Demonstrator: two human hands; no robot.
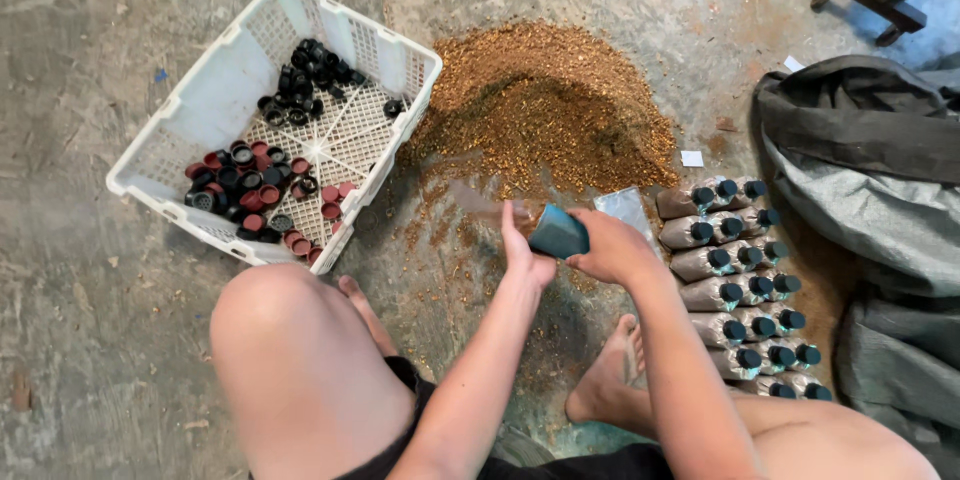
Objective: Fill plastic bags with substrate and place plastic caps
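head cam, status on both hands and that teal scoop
Right hand gripping teal scoop. Left hand against the scoop, grip unclear. Sawdust pile just ahead, capped filled bags stacked to the right.

**Colours on the concrete floor**

We see a white plastic crate (215,100) with a lattice-patterned base, and in it black caps (310,75) and dark red caps (262,195) mixed together. Beside it we find a golden-brown heap of sawdust (550,110), speckled with darker and lighter flecks. Our right hand (612,248) holds a teal-blue scoop (557,233). The filled bags (735,290) at our right are grey-brown with dark teal-black caps, laid in rows. We note a grey and black tarpaulin (860,170) at the far right, and a mottled grey floor (90,320) stained with brown patches. Our shorts (590,465) are black.
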